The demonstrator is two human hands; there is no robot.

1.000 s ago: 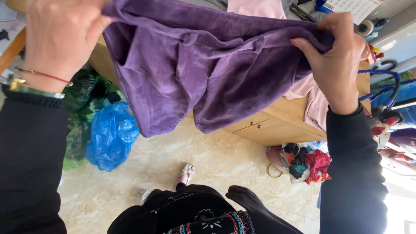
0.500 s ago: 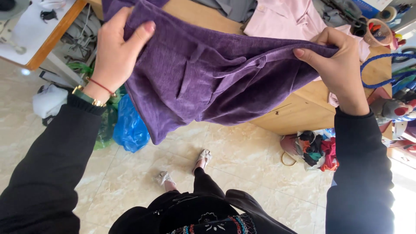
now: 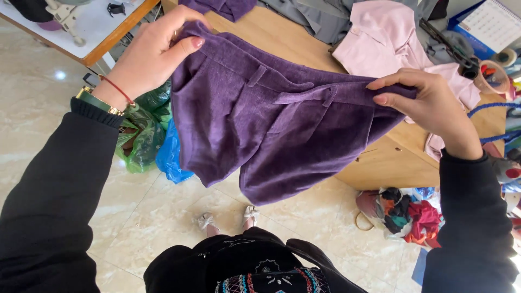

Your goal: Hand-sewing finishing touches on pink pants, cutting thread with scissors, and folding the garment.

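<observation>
- My left hand (image 3: 154, 57) has its grip closed on one end of the waistband of the purple corduroy shorts (image 3: 260, 130), thumb on the near face and fingers curled over the top edge
- My right hand (image 3: 429, 106) pinches the other end of the same waistband, fingers flat along the top and thumb underneath, so that grip is closed on the fabric too
- The shorts hang spread between both hands, held in the air in front of the near edge of the wooden worktop (image 3: 380, 163); the two leg openings droop toward the floor, belt loops and a pocket seam face me
- On the left wrist I see a red cord bracelet (image 3: 116, 89) and a gold-and-green bangle (image 3: 97, 102), just above the black sleeve
- On the worktop behind the shorts lie a pale pink garment (image 3: 380, 43), grey fabric (image 3: 309, 19) and another piece of purple cloth (image 3: 228, 6) at the far edge
- Beneath, on the marble floor (image 3: 49, 92), a green plastic bag (image 3: 144, 133) and a blue plastic bag (image 3: 169, 157) sit side by side near the worktop's corner
- To the right, by the worktop's base, a heap of mixed coloured fabric scraps (image 3: 407, 214) rests on the floor
- A second white-topped table (image 3: 103, 27) stands at upper left, well apart from the shorts
</observation>
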